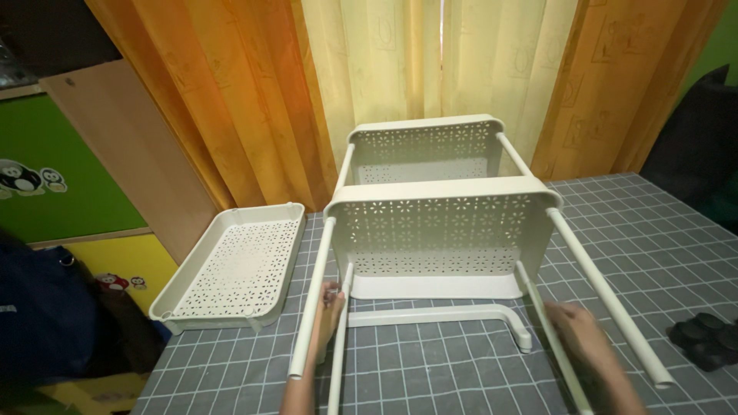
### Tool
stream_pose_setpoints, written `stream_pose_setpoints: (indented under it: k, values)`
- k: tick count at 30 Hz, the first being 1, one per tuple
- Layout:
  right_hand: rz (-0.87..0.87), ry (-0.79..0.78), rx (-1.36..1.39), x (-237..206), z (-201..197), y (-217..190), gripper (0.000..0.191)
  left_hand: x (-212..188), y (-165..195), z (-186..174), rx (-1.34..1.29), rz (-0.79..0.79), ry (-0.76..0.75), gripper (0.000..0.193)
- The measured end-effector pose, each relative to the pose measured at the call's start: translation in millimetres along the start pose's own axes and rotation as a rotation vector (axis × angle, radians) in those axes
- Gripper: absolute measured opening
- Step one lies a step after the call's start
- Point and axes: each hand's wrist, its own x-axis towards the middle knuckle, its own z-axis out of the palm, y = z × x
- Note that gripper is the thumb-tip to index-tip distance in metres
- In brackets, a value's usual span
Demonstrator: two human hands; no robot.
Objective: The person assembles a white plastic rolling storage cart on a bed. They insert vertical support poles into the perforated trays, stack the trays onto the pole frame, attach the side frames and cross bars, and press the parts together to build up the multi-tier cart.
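A cream plastic shelf rack (438, 223) is found lying on its side on the grey grid-patterned floor mat (430, 369), with two perforated baskets already fitted: one near (438, 230) and one far (423, 150), close to the orange and cream curtains (369, 69). Four long white poles project from the rack toward the near edge.

The left hand (330, 301) is seen closed around the near-left inner pole (338, 346), just beside the lower left corner of the near basket. The right hand (580, 329) is laid over the near-right inner pole (553, 338); it is blurred, and it cannot be told whether the fingers are gripping or merely resting. A curved white handle bar (446, 315) lies on the mat between the two hands, apart from both.

A third perforated basket (234, 269) lies unattached at the left, its left edge appearing to hang past the mat edge. Several black round caps (703, 338) are grouped at the near right.

Risks noted:
- The outer poles (607, 300) are supported at one end only; sideways pressure from either hand could lever them out of their sockets or crack the basket corners.
- Uneven pushing on the two inner poles could skew the frame and jam the joints.
- The loose basket could be knocked off the mat edge by an elbow.
- The black caps could be scattered by the right forearm.
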Motion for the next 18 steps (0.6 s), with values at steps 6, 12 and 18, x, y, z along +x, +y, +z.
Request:
stream_pose_setpoints:
  k: [6,12,18]
  values:
    - [-0.382,0.036,0.111,60.5,-14.9,-43.4,0.092,23.8,9.2,8.8,0.036,0.068,0.002,0.054]
    - [-0.554,-0.058,0.294,113.3,-4.7,-69.5,0.087,27.0,48.4,17.7,0.008,0.002,-0.089,0.063]
    - [-0.651,0.070,0.506,129.9,20.8,-84.2,0.057,18.1,88.2,15.3,0.224,-0.056,-0.119,0.065]
